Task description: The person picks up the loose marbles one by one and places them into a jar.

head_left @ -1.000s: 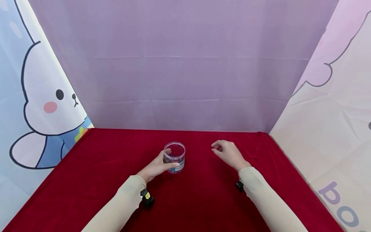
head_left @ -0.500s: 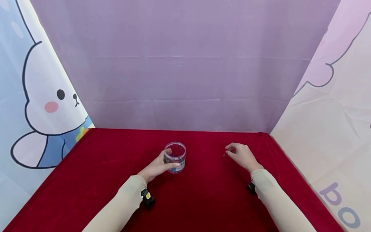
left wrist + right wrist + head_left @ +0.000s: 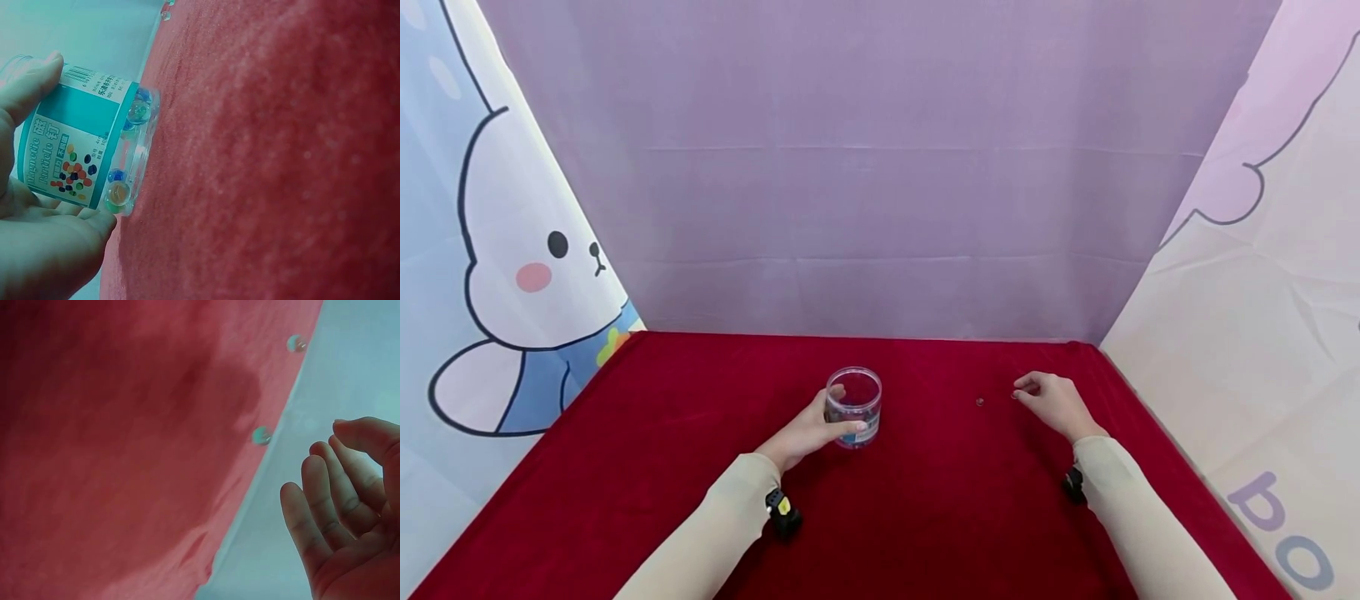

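Observation:
My left hand [image 3: 808,432] grips a clear plastic jar [image 3: 853,408], its fingers behind and its thumb across the front. The jar is open at the top and has a blue-and-white label [image 3: 75,137] with Chinese print. Several coloured glass marbles [image 3: 139,112] show at its bottom in the left wrist view. To the right, two small clear marbles [image 3: 980,402] lie on the red cloth. My right hand [image 3: 1056,404] is close by the farther-right marble [image 3: 261,435], which sits just off its fingertips. The right wrist view shows loosely bent fingers [image 3: 322,487] with nothing between them and the thumb.
Red velvety cloth [image 3: 910,517] covers the table. A purple curtain [image 3: 880,167] hangs along its back edge. Printed cloth panels stand at both sides, a cartoon animal [image 3: 542,250] on the left one and letters [image 3: 1300,560] on the right.
My right hand has moved to the right across the cloth. One marble appeared by its fingers half a second ago and stays there; a second now shows farther right. The left hand holds the jar still.

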Motion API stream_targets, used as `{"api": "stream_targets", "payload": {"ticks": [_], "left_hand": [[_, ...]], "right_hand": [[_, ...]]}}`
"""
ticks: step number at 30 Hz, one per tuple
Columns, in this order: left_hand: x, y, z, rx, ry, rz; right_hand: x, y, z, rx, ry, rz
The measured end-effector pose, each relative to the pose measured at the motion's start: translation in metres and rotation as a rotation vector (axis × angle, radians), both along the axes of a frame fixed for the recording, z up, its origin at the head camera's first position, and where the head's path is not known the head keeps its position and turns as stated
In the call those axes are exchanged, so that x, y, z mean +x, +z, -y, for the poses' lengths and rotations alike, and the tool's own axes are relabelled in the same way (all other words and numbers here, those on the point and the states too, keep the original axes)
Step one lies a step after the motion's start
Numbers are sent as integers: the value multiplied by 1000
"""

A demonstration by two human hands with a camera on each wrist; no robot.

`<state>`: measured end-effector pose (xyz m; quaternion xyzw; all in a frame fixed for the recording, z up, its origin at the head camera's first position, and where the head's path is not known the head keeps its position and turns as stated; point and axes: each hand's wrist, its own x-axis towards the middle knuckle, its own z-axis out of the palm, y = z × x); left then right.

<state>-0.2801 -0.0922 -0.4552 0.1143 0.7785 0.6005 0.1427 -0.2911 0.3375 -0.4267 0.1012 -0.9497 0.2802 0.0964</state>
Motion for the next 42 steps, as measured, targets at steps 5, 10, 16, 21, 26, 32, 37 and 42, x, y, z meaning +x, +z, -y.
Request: {"api": "stream_targets", "payload": {"ticks": [5,10,16,21,26,32,37,42], "left_hand": [[0,0,0,-3,-4,8],[-1,0,0,-6,-2,5],[-2,-2,0,-4,-4,3],[-2,-3,0,-11,-2,-5],[-2,-2,0,-9,-2,3],[-3,-3,1,-7,-1,7],[-3,-2,2,-11,-5,2],[-2,-2,2,-12,4,3]], "right_hand": [[0,-4,-6,16,-17,24],[-4,-6,-6,22,-17,42],[-15,-9,-2,37,-32,65],[-23,-15,-1,27,-71,115],[-25,-19,-2,14,-99,174],[-27,-19,-2,13,-119,180],[-32,-21,0,36,-161,160],[-34,-20,3,45,-191,169]]}}
